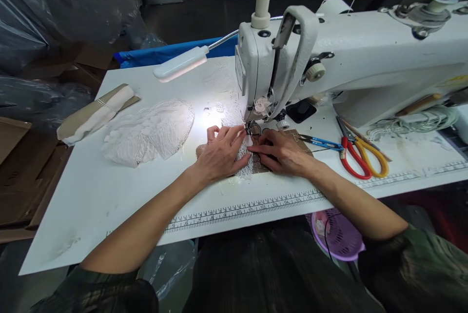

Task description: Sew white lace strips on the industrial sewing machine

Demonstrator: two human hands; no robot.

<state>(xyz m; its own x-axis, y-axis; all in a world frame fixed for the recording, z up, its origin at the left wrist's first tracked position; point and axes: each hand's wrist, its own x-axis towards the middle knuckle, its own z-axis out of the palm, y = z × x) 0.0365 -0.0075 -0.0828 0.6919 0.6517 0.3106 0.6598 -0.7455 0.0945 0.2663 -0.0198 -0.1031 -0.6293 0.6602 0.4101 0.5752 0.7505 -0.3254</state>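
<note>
My left hand (222,153) lies flat on the white lace (244,164), its fingers stretched toward the presser foot (252,128) of the sewing machine (256,69). On the other side of the lace is my right hand (283,152), its fingers bent and drawn together at the lace's right edge; the fingertips seem to pinch it, partly hidden. A brown piece (259,166) lies flat under the right hand, beside the lace. More lace runs out behind the needle area under the lamp's bright light.
Gathered white lace (157,130) and a tied cloth roll (98,113) lie at left. A lamp (182,63) hangs over the table (146,196). Blue thread snips (325,143) and red-and-yellow scissors (361,154) lie at right. Below stands a purple basket (341,240).
</note>
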